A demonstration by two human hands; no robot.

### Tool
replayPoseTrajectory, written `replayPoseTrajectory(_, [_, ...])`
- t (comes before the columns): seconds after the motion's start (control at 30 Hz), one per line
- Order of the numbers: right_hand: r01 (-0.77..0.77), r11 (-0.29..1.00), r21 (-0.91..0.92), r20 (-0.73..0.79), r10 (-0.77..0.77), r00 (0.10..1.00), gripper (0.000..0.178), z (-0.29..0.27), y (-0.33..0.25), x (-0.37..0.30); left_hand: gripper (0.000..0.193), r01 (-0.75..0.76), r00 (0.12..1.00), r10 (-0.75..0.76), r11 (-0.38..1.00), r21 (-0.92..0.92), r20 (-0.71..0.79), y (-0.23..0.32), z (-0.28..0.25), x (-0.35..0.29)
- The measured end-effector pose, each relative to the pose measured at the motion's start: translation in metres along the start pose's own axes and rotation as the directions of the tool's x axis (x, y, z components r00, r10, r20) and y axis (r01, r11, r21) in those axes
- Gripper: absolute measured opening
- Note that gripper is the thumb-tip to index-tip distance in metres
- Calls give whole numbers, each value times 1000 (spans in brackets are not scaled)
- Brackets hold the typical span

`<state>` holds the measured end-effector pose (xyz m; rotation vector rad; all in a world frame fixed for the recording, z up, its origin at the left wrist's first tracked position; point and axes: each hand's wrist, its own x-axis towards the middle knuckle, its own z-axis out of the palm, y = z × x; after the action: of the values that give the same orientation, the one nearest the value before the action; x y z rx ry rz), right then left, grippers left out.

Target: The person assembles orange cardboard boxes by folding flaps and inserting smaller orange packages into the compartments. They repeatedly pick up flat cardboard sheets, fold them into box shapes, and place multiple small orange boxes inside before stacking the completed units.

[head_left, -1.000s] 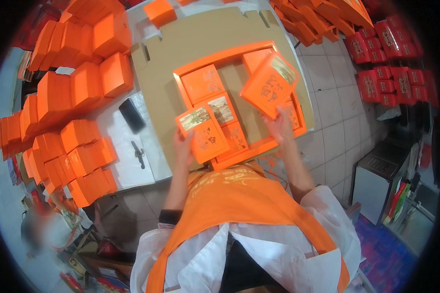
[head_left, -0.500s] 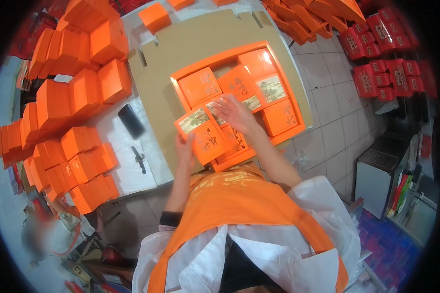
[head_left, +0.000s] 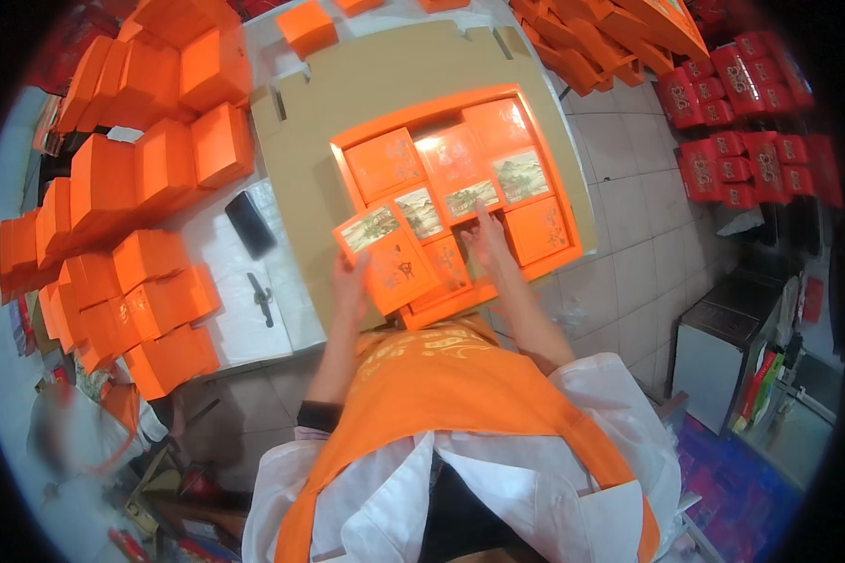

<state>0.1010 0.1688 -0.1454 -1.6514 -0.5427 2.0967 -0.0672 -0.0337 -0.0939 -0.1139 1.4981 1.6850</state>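
A large orange tray-like gift box (head_left: 573, 218) lies on the cardboard sheet, filled with smaller orange boxes, some with a landscape picture strip. My left hand (head_left: 349, 278) grips the left edge of a small orange box (head_left: 402, 270), which sits tilted over the tray's near left corner and overlaps its rim. My right hand (head_left: 488, 238) has its thumb on the picture strip of the middle orange box (head_left: 449, 158), fingers at that box's near edge. A dark gap shows beside this box at the far side. The undersides of both boxes are hidden.
Stacks of orange boxes (head_left: 108, 188) crowd the table's left side. A black phone (head_left: 251, 225) and a dark strap-like item (head_left: 261, 300) lie on the white surface. Orange trays (head_left: 610, 33) are piled at the far right, with red boxes (head_left: 723, 169) beyond. Another person (head_left: 89, 422) is at lower left.
My right hand has moved nearer and lower, from above the boxes to the middle box's near edge. My left hand still holds the tilted small box.
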Motion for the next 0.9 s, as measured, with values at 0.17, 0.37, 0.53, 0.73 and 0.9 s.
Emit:
replayPoseTrajectory(0.17, [34,990,-138,123,-17,992,91,-4,-7,24,47,5,1000,-6,1000,-25,-23,0,7,-1])
replayPoseTrajectory(0.37, [-20,988,-153,162,45,986,78,15,-21,16,46,-14,999,14,1000,-6,-36,-5,3,-1])
replayPoseTrajectory(0.53, [41,999,16,157,-43,987,70,30,-24,28,51,38,997,-36,999,26,-74,2,8,-4])
replayPoseTrajectory(0.73, [126,992,20,259,-127,957,54,-25,7,-33,60,-6,999,7,1000,-17,42,7,23,-13])
replayPoseTrajectory(0.9, [79,996,-44,488,-48,872,56,-44,13,-91,63,-70,987,77,996,-54,142,18,69,-17])
